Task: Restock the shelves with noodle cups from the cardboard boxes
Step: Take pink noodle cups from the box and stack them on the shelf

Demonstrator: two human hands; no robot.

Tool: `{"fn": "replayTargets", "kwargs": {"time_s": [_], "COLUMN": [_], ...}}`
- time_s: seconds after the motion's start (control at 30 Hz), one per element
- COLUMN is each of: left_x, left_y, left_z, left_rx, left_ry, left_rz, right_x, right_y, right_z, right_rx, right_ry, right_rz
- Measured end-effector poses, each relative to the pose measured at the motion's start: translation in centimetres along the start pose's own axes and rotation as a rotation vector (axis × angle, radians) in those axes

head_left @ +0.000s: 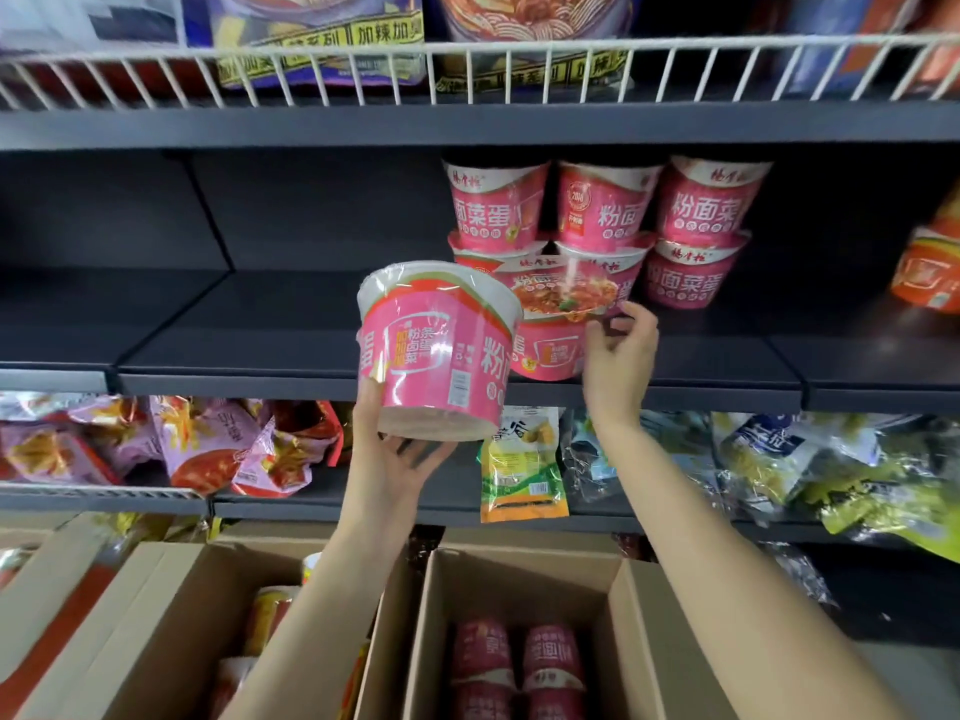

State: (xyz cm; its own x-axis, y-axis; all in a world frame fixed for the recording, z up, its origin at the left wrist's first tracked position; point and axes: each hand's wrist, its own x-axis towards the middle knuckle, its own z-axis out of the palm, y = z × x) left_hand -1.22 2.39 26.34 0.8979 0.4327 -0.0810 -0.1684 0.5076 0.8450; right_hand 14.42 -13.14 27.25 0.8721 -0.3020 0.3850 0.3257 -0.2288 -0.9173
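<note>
1. Left edge, lower shelf: crinkled snack bags point(208, 449) in pink and red, heaped behind a white wire rail.
2. Bottom left: open cardboard box point(171, 626), flaps up, packets partly seen inside.
3. Middle shelf point(234, 356), dark grey, bare on its left half.
4. Left hand point(395, 459) raised in front of the shelf edge, palm under the base of a pink noodle cup point(441, 350); thumb up the cup's left side, fingers point(436, 454) spread beneath it. Cup upright, slightly tilted, in shrink wrap, held in the air just before the shelf.
5. Bottom centre: second cardboard box point(519, 579), open, pink noodle cups point(519, 662) standing inside.
6. Front cup on shelf point(556, 335), tipped forward so its printed lid shows, just behind the held cup.
7. Right hand point(618, 356) at that front cup's right side; fingers loosely curled and apart, touching its rim, motion-blurred.
8. Stacked pink cups point(691, 236) at the shelf's back, two tiers, three across.
9. Far right: orange cup point(930, 272) at the frame edge; green and clear bags point(831, 470) below.
</note>
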Motion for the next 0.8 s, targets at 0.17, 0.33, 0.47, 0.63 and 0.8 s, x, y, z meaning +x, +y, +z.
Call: {"fn": "replayTargets", "kwargs": {"time_s": [0.17,0.33,0.47,0.63,0.8], "left_x": [0.7,1.6,2.7,4.1,3.9], "left_y": [0.2,0.7,0.8,-0.5,-3.4], "left_z": [1.3,2.6,4.5,9.2,14.2], "left_rx": [0.101,0.109,0.137,0.13,0.316], "left_ry": [0.03,-0.009,-0.071,-0.111,-0.096], "left_rz": [0.063,0.109,0.122,0.145,0.363], "right_x": [0.3,3.9,6.3,6.6,2.9], "right_y": [1.7,3.0,3.6,0.8,-5.0], "right_z": [1.2,-1.0,-5.1,-8.5,-10.5], "right_rx": [-0.75,-0.907,-0.942,-0.458,0.098], "right_ry": [-0.299,-0.316,-0.34,-0.378,-0.638], "right_rz": [-0.721,-0.764,-0.721,-0.508,-0.229]}}
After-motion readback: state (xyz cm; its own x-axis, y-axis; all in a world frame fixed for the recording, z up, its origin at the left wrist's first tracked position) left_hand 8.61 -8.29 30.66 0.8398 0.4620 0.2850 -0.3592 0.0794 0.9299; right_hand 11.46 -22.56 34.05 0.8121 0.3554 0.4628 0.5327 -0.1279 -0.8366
